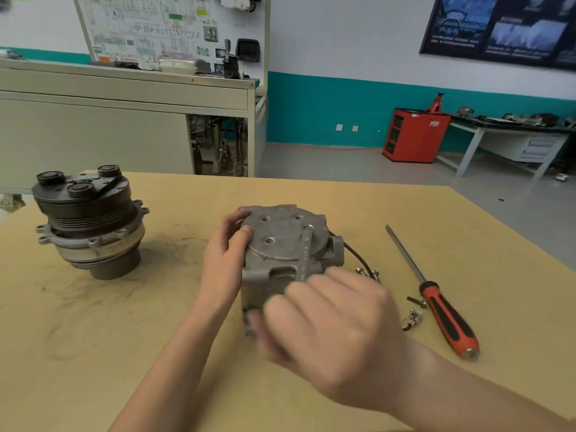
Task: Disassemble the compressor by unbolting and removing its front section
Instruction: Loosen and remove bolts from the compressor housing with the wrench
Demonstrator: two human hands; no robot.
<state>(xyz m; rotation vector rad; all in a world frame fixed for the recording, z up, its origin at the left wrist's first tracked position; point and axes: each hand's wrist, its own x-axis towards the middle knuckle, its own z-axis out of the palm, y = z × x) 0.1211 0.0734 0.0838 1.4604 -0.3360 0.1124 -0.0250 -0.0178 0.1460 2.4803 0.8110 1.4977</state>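
Tan table (pixel 311 194) holds the compressor body (pixel 280 244) at centre, left hand (pixel 223 260) gripping its left edge. Blurred right hand (pixel 336 332) curls over the hidden near end of the wrench (pixel 304 251). Front section (pixel 90 219) stands far left, open board between.

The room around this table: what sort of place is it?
Probably a vehicle-repair training workshop: a white wiring-diagram board at the back, a red metal cabinet, and a grey cast-metal compressor body on the tan table.
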